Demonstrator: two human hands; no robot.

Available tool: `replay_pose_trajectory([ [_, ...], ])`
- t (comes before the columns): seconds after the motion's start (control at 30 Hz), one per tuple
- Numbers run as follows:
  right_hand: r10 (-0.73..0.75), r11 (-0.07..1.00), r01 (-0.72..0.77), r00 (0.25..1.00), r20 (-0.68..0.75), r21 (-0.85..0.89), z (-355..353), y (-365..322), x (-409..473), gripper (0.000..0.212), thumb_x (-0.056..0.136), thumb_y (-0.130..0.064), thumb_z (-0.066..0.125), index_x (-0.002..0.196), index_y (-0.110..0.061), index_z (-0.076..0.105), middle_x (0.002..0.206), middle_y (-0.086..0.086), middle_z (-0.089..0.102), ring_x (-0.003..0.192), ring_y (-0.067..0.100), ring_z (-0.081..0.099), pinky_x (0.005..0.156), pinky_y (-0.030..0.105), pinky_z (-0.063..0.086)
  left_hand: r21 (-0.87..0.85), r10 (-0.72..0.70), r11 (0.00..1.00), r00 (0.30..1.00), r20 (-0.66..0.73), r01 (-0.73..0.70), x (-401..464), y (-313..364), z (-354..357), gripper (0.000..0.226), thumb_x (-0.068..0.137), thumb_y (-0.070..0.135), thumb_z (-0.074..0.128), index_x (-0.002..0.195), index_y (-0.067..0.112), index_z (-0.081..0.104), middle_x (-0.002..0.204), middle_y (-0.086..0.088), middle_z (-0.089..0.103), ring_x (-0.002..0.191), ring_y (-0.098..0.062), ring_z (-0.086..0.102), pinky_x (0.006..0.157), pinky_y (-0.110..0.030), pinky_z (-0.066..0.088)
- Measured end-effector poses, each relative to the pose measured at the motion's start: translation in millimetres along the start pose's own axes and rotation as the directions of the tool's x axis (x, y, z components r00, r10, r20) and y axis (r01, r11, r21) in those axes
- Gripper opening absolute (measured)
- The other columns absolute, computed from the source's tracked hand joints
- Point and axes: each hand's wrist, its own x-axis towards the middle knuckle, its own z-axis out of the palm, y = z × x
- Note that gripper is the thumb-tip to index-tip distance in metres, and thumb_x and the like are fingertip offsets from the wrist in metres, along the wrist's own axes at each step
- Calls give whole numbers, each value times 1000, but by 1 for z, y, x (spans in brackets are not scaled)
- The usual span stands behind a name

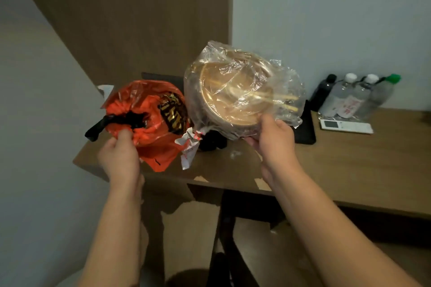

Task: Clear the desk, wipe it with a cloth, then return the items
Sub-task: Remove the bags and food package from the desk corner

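My left hand [119, 154] grips the gathered top of an orange plastic bag [149, 121] with black handles, at the left end of the wooden desk [349, 161]. My right hand [272, 137] holds the near rim of a tan bowl with chopsticks inside, wrapped in clear plastic [240, 93]. The bowl is tilted toward me and lifted above the desk. A crumpled white receipt [190, 147] hangs beside the orange bag.
At the desk's back right stand a dark bottle [323, 91] and three clear water bottles [359, 98]. A white remote [346, 126] lies in front of them. A black flat pad [305, 126] lies behind the bowl. A dark chair [233, 228] sits under the desk edge.
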Motion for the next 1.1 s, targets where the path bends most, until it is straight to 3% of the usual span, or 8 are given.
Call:
replay_pose_trajectory([
  [0.17,-12,997,27,983,-183,78,-128,-6,-18,16,91,-27,55,89,-11,60,88,12,68,77,23,64,60,33,49,48,-41,998,967,250,30,-99,-10,44,14,75,28,61,68,27,49,79,-6,47,71,-19,45,66,-38,34],
  [0.23,5,994,26,962,-273,110,-183,-8,-27,27,91,-29,56,92,-2,62,100,16,72,88,28,71,71,40,60,53,-71,997,936,345,56,-144,-17,68,13,78,24,60,70,26,50,80,-6,48,69,-18,46,66,-37,35],
  [0.3,30,990,21,937,-349,141,-236,-10,-37,36,93,-30,56,104,4,62,107,17,71,93,29,71,85,45,58,66,-89,996,901,424,67,-186,-23,92,16,80,21,60,68,25,50,74,-6,47,65,-15,47,64,-35,39],
  [0.43,41,976,77,857,-513,206,-345,-14,-67,20,94,-30,55,98,-12,64,110,16,70,89,24,68,93,50,54,117,-136,990,789,599,81,-287,-37,143,21,87,19,58,68,24,51,67,1,52,60,-10,51,63,-29,50],
  [0.53,50,946,175,755,-654,274,-421,-15,-93,10,95,-25,55,89,-21,60,107,9,70,99,25,68,89,42,57,167,-167,984,663,730,64,-368,-47,177,20,89,19,56,70,23,52,67,2,55,62,-10,55,69,-32,53],
  [0.67,95,908,279,589,-802,313,-516,-10,-126,12,94,-28,58,99,-18,63,108,4,69,95,20,69,76,30,57,234,-210,972,465,860,6,-473,-62,215,10,88,18,55,79,22,57,70,5,61,67,-8,61,73,-35,56],
  [0.93,190,858,429,248,-950,283,-679,-6,-183,14,96,-25,56,88,-17,64,87,2,70,83,20,66,84,39,55,321,-317,943,60,947,-86,-677,-107,283,14,92,19,53,79,25,52,74,1,56,70,-14,56,74,-35,53],
  [1.1,258,847,455,98,-961,274,-767,-22,-196,17,96,-21,57,97,-6,64,83,6,63,81,23,64,89,43,55,370,-381,923,-118,917,-108,-791,-132,329,14,92,17,55,81,24,57,76,0,59,72,-15,60,73,-34,52],
])
